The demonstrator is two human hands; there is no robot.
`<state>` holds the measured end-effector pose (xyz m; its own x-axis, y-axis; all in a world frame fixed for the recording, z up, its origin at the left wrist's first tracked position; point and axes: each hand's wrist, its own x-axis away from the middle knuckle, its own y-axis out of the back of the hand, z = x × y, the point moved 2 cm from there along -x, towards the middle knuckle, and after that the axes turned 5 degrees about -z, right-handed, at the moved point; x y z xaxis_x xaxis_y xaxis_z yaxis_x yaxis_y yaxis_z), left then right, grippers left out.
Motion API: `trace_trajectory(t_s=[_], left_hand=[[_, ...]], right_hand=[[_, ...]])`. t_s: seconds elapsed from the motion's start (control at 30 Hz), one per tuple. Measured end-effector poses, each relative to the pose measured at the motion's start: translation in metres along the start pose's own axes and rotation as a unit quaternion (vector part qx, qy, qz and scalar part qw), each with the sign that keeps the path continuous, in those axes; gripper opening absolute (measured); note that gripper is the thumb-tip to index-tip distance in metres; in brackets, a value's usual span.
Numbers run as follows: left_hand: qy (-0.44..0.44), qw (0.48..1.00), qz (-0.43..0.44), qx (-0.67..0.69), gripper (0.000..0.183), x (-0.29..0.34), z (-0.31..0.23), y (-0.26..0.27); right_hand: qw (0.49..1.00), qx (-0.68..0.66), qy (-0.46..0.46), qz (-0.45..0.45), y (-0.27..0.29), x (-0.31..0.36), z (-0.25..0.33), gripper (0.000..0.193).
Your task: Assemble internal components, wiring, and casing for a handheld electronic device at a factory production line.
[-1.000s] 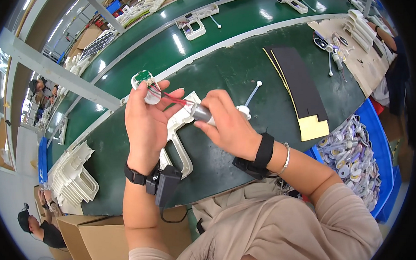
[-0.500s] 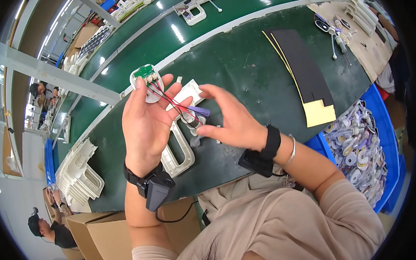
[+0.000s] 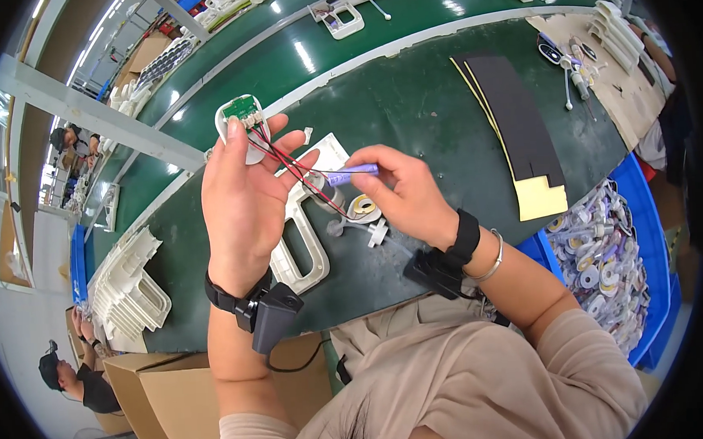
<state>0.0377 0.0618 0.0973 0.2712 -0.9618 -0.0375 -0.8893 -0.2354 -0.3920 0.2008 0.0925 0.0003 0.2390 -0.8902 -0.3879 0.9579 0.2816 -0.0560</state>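
While the left hand (image 3: 245, 204) was raised over the green desk (image 3: 409, 99), its fingers were closed on a small white housing with a green circuit board (image 3: 241, 112), pinched at the fingertips. Red and black wires (image 3: 302, 171) ran from that board across the palm down to a small cylindrical part (image 3: 331, 197). Beside it, the right hand (image 3: 405, 197) had its fingers clamped on a purple-handled tool (image 3: 355, 172), held level. Under both hands, a white plastic casing (image 3: 306, 249) lay flat on the desk.

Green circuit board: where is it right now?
In the head view, upper left of centre: the green circuit board sits at the left hand's fingertips, raised over the green table, red and black wires trailing down.
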Motion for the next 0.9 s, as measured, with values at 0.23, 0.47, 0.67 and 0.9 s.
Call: trace_trajectory(t_s=[0.23, 0.47, 0.67, 0.9], left_hand=[[-0.023, 0.999, 0.012, 0.032, 0.028, -0.003, 0.003, -0.004], [-0.044, 0.995, 0.081, -0.036, 0.036, -0.002, -0.002, -0.016], [-0.059, 0.990, 0.118, -0.052, 0.041, -0.001, -0.004, -0.018], [-0.042, 0.991, 0.123, -0.040, 0.043, 0.001, -0.009, -0.016]], right_hand=[[0.882, -0.321, -0.319, 0.135, -0.009, 0.010, -0.001, 0.029], [0.824, -0.273, -0.366, 0.336, -0.006, 0.008, 0.020, 0.019], [0.962, -0.063, -0.180, 0.195, 0.004, 0.001, 0.031, 0.028], [0.975, 0.113, -0.095, 0.164, 0.015, -0.002, 0.032, 0.051]])
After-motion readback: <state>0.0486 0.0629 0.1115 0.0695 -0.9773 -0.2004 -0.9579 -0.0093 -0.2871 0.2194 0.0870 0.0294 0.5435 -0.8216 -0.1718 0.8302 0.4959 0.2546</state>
